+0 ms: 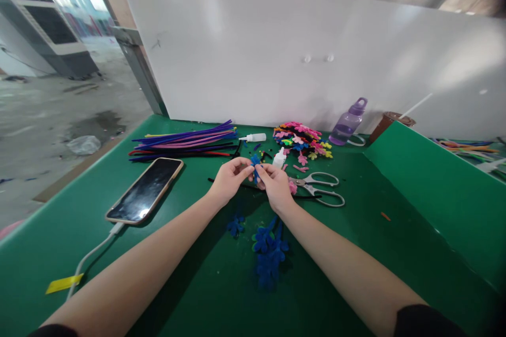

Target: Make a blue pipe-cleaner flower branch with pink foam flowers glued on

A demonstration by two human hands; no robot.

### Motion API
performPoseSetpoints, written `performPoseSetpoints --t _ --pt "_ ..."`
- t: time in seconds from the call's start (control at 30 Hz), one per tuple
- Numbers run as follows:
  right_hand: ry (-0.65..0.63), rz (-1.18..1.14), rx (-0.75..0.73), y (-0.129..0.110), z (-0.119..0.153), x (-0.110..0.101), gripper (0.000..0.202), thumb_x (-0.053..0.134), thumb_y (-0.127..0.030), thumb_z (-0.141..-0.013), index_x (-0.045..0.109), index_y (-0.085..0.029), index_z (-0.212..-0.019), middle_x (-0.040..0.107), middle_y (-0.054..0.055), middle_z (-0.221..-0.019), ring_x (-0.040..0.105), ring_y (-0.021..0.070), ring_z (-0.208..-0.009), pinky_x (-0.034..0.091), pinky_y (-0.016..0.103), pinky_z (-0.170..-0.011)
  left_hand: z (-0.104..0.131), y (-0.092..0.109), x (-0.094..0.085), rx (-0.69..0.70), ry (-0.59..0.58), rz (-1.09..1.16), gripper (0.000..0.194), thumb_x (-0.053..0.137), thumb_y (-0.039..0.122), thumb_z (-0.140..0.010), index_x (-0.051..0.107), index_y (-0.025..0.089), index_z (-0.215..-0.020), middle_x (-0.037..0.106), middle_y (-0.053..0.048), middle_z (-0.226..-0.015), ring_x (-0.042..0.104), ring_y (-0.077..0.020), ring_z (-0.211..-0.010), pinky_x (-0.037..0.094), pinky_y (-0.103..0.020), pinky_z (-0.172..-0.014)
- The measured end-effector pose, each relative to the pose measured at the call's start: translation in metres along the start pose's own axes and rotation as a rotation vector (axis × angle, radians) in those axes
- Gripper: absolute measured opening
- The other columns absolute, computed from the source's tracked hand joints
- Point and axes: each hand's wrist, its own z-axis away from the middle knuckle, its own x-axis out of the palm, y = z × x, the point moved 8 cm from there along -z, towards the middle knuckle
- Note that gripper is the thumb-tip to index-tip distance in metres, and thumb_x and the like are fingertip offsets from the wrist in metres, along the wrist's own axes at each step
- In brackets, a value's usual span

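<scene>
Both my hands meet over the middle of the table, pinching a small blue pipe-cleaner flower [255,161] between them. My left hand [231,179] grips its left side with thumb and fingertips. From the right, my right hand [275,183] closes on the same flower. Below them on the table lie a single blue flower [236,226] and a cluster of blue pipe-cleaner flowers [269,247], with some green edging. Scissors [316,186] with grey handles rest right of my right hand, beside a pink piece [292,186]. A white glue bottle [279,158] stands just behind my hands.
A bundle of pipe cleaners [185,142] and a phone [145,191] on a cable lie left. Behind are another white bottle [255,138], a colourful flower pile [302,139] and a purple water bottle [348,124]. A green partition [435,200] stands right; a white panel [253,52] backs the table.
</scene>
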Motion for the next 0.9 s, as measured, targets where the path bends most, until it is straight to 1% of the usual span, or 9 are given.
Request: performPoseSetpoints --t 0.43,0.63,0.9 --pt "-0.013 -0.028 0.006 0.0009 0.0001 0.001 0.026 0.066 -0.04 -0.07 0.059 -0.016 -0.066 0.052 -0.004 -0.05 0.034 0.0043 -0.038 0.02 0.021 -0.039 -0.0004 -0.0051 0.0008 -0.01 -0.002 0.064 0.021 0.062 0.034 -0.076 0.055 0.015 -0.082 0.055 0.004 -0.059 0.053 -0.0097 -0.058 0.043 -0.023 -0.064" --pt "-0.008 -0.035 0.014 0.0029 -0.0001 0.0003 0.026 0.067 -0.041 -0.07 0.059 -0.016 -0.067 0.052 -0.004 -0.049 0.034 0.0042 -0.038 0.02 0.021 -0.039 -0.0013 -0.0096 0.0 -0.007 -0.003 0.096 0.02 0.063 0.033 -0.076 0.056 0.015 -0.082 0.055 0.004 -0.058 0.052 -0.009 -0.058 0.042 -0.022 -0.063" --pt "-0.009 -0.038 0.01 0.0021 -0.0002 0.0003 0.025 0.067 -0.039 -0.071 0.059 -0.015 -0.066 0.05 -0.005 -0.049 0.034 0.0039 -0.038 0.02 0.021 -0.039 -0.0024 -0.01 -0.0001 -0.016 0.0 0.088 0.02 0.063 0.034 -0.076 0.056 0.015 -0.081 0.055 0.004 -0.057 0.051 -0.0087 -0.057 0.041 -0.021 -0.062"
